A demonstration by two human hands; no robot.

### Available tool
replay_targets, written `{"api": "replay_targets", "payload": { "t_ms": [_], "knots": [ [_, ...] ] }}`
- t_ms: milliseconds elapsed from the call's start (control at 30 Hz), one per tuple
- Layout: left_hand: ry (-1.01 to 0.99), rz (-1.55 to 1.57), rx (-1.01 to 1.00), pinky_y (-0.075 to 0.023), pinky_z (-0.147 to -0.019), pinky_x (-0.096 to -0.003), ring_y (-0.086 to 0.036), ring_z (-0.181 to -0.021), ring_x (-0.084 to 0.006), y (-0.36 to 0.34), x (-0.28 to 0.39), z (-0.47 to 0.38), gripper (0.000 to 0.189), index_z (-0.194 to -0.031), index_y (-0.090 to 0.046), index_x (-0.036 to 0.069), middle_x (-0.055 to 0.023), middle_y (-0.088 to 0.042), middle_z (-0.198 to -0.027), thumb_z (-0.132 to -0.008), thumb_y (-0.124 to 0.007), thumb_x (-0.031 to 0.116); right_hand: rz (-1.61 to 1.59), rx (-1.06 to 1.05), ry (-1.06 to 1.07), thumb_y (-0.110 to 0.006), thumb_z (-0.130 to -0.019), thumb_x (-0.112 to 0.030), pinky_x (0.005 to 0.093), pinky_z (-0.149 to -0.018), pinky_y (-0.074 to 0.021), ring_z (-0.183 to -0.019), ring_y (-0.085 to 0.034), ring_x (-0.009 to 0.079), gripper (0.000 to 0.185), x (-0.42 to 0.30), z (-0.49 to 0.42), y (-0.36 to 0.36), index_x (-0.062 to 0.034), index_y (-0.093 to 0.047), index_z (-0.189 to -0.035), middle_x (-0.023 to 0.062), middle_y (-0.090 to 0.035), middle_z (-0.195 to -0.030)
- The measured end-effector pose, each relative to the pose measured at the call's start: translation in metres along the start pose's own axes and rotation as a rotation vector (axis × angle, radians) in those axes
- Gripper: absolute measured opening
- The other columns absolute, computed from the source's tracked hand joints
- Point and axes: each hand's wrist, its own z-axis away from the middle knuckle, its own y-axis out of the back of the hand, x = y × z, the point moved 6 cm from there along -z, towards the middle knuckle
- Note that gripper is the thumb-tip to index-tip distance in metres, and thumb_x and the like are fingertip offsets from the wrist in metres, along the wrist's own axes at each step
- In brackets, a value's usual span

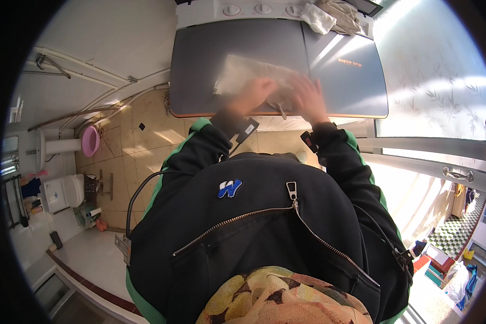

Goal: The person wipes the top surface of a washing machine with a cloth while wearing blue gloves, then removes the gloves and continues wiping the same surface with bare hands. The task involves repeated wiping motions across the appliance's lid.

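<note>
A thin, pale cloth lies spread on the dark lid of a twin-tub washing machine. My left hand is over the lower part of the cloth, its fingers curled. Motion blur hides whether it pinches the fabric. To its right, my right hand reaches flat over the cloth's right end, fingers apart. Between the two hands, a bunched bit of the cloth hangs over the lid's front edge.
Crumpled cloths sit on the control panel beside several knobs. A frosted glass panel stands on the right, above a door handle. At left are a pink basin, a pedestal sink and a toilet.
</note>
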Motion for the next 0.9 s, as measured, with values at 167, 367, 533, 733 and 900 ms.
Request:
{"api": "replay_targets", "payload": {
  "t_ms": [167, 367, 533, 733, 900],
  "knots": [
    [0.089, 0.039, -0.079, -0.0509, -0.072, -0.0313, -0.06, -0.072, -0.0151, 0.0, -0.01, -0.008, 0.027, -0.102, -0.074, 0.003, -0.0049, -0.07, -0.08, -0.098, -0.067, 0.029, -0.01, -0.025, -0.033, -0.052, -0.094, -0.039, 0.0562, -0.125, -0.0134, -0.15, -0.033, 0.0246, 0.056, -0.002, -0.001, 0.003, -0.0255, -0.05, -0.149, -0.0043, -0.045, -0.157],
    [-0.284, -0.439, -0.29, -0.0453, -0.097, -0.04, -0.057, -0.104, -0.0282, -0.014, 0.016, 0.01, 0.023, -0.095, -0.08, 0.014, -0.0037, -0.07, -0.1, -0.091, -0.07, 0.034, -0.022, -0.007, -0.028, -0.05, -0.094, -0.032, 0.0564, -0.125, -0.0135, -0.149, -0.034, 0.0249, 0.055, -0.004, -0.001, 0.005, -0.0246, -0.05, -0.148, -0.0041, -0.045, -0.157],
    [-0.28, -0.514, -0.296, -0.0403, -0.104, -0.0447, -0.055, -0.11, -0.027, -0.016, 0.023, 0.021, 0.025, -0.098, -0.08, 0.018, -0.0018, -0.066, -0.112, -0.092, -0.068, 0.039, -0.06, 0.013, -0.009, -0.044, -0.099, -0.033, 0.0562, -0.124, -0.0134, -0.149, -0.034, 0.0245, 0.049, -0.002, -0.002, 0.005, -0.0231, -0.052, -0.147, -0.0041, -0.046, -0.156],
    [-0.178, -0.813, -0.245, -0.0184, -0.123, -0.0472, -0.031, -0.146, -0.0331, 0.009, 0.015, 0.007, 0.054, -0.146, -0.053, 0.026, -0.0092, -0.04, -0.157, -0.099, -0.053, 0.054, -0.071, 0.03, -0.033, -0.041, -0.104, -0.041, 0.0555, -0.124, -0.0138, -0.148, -0.035, 0.0238, 0.046, -0.002, -0.002, 0.005, -0.0217, -0.055, -0.143, -0.0034, -0.048, -0.154],
    [-0.029, -1.134, -0.278, -0.0038, -0.127, -0.0484, -0.009, -0.157, -0.0348, 0.032, 0.009, 0.011, 0.069, -0.161, -0.029, 0.033, -0.0102, -0.017, -0.17, -0.101, -0.041, 0.064, -0.038, 0.04, -0.062, -0.045, -0.104, -0.046, 0.0544, -0.124, -0.0151, -0.147, -0.037, 0.0238, 0.046, -0.001, 0.001, 0.004, -0.0212, -0.057, -0.14, -0.0031, -0.051, -0.151]
  ]
}}
